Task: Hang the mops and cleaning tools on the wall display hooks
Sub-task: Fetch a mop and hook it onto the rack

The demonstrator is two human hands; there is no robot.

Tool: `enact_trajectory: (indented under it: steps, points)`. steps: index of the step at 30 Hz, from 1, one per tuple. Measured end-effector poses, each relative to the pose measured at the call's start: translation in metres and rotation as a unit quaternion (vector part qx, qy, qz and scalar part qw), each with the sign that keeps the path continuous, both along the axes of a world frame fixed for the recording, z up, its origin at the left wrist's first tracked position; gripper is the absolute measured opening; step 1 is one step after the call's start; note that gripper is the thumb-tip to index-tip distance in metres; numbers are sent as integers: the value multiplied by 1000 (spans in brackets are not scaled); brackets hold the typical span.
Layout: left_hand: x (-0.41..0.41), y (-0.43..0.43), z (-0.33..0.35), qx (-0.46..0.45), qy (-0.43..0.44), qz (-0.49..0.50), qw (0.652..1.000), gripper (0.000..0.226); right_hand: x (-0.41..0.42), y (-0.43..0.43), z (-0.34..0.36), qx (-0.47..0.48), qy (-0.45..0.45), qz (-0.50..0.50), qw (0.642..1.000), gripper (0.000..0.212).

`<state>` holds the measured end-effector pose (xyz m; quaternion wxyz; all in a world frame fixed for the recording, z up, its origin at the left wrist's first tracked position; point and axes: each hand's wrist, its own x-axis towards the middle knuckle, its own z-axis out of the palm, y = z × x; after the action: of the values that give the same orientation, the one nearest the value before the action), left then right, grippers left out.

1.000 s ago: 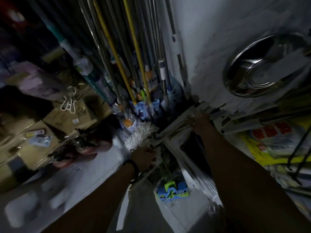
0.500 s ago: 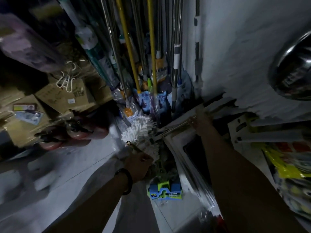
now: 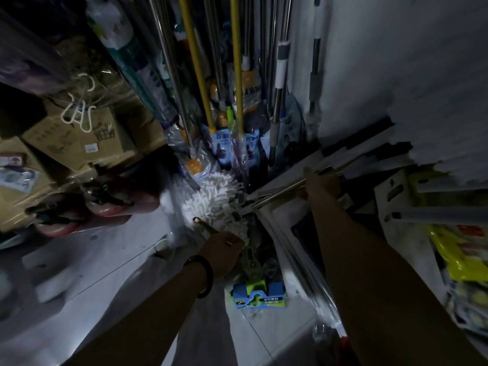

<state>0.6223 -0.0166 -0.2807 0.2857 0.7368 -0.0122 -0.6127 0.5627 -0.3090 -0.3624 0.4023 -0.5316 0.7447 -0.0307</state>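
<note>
**Mop held low in the corner**

The mop [image 3: 211, 196] lies nearly flat just above the floor. Its shaggy white head is toward the left and its steel handle [image 3: 277, 192] runs up and to the right, so the long axis goes from lower left to upper right. The right hand [image 3: 320, 184] is wrapped round the handle partway along. The left hand [image 3: 223, 249], with a dark band [image 3: 203, 276] on the wrist, is closed on a thin brass-coloured rod [image 3: 204, 225] whose ring end shows at the head's lower edge.

Behind, upright poles [image 3: 237, 75], steel and yellow, stand in the corner. Their heads are in clear bags with blue labels [image 3: 224, 146] — Chinese writing, too small to read. A blue-green pack [image 3: 258, 294] lies on the floor, its print unreadable. Boxes [image 3: 66, 138] are stacked at left, contents hidden — white hangers [image 3: 79, 109] hang in front of them.
</note>
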Motion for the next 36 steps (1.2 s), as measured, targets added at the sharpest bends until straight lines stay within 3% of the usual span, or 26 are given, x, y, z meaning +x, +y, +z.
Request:
enact_trajectory:
  steps: [3,8,13,23,29,34,36]
  points:
    - [8,0,-10,-13,-1,32,999,15,6,-4,0,-32,42,32,998,74]
    - [16,1,-5,-25,61,132,989,12,15,15,8,-32,37,44,998,62]
    - [10,15,13,-11,43,104,994,26,24,45,27,-40,18,96,994,56]
    - [4,57,45,-6,52,90,995,18,29,84,62,-55,8,102,993,58]
    - [8,81,47,-9,66,114,991,25,27,102,70,-65,-49,105,991,53]
    - [5,90,51,-8,73,148,986,26,24,106,81,-23,-112,112,987,42]
    - [4,91,51,-12,70,155,985,27,12,95,59,4,-158,88,984,48]
